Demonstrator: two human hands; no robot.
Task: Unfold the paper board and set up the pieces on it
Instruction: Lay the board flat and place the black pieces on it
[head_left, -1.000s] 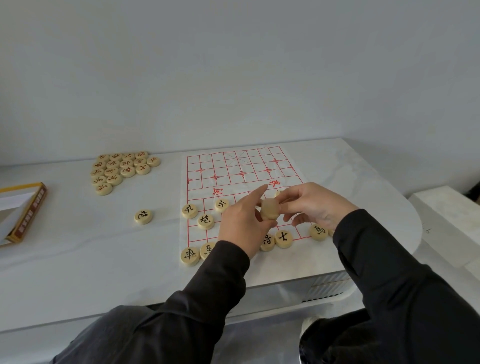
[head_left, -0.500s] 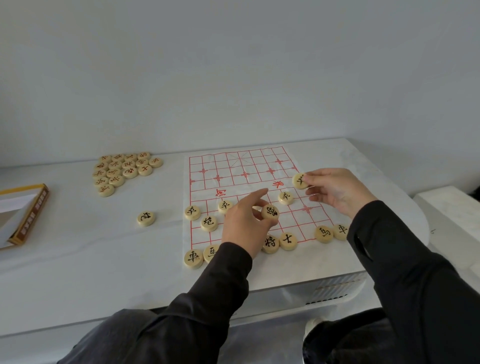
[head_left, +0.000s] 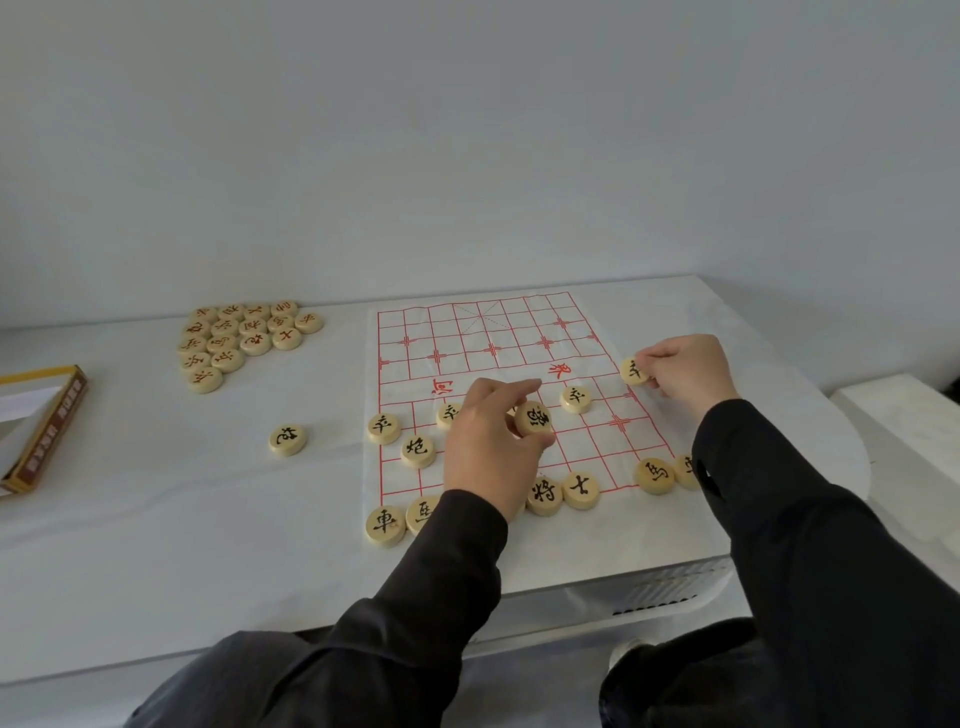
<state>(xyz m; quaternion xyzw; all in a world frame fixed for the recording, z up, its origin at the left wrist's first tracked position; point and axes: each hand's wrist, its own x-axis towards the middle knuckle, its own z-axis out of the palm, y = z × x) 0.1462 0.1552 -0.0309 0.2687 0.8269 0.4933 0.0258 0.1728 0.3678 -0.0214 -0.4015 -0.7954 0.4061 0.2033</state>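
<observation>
White table (head_left: 156, 519): creased, red-gridded paper board (head_left: 467, 332) lies unfolded.

— What can be read on the pieces?
— Black 車 (head_left: 385, 525) is seen at the board's near left corner, 炮 (head_left: 417, 450) beyond it, and 将 (head_left: 544, 495) beside 士 (head_left: 581, 489) on the near edge.
— And on the board (head_left: 519, 332) itself?
— Red characters are printed across the middle, but they cannot be made out. The box (head_left: 49, 431) lettering is too blurred.
</observation>
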